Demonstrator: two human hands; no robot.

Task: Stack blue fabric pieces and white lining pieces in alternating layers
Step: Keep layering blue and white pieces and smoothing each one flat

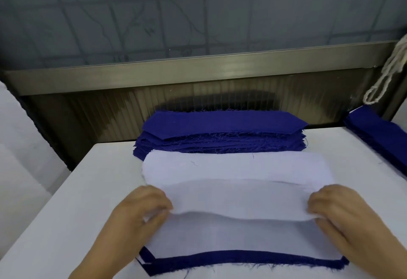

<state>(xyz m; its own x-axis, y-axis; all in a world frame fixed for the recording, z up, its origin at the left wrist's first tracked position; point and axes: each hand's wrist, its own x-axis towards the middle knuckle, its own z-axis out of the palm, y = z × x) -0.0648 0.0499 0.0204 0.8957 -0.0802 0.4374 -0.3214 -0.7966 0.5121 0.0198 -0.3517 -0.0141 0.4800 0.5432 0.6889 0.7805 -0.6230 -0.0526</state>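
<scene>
A white lining piece (240,201) is lifted between my hands over the near stack. My left hand (141,210) pinches its left end and my right hand (339,210) pinches its right end. Under it lies the layered stack (242,260), a white piece on top with blue fabric edges showing along the front and left. Behind it lies a pile of white lining pieces (231,166). Farther back sits a stack of blue fabric pieces (220,131) with frayed edges.
All of this lies on a white table (88,201). More blue pieces (378,133) lie at the right edge. A metal rail and ribbed panel (198,76) run behind the table. A pale cord (387,73) hangs at the upper right.
</scene>
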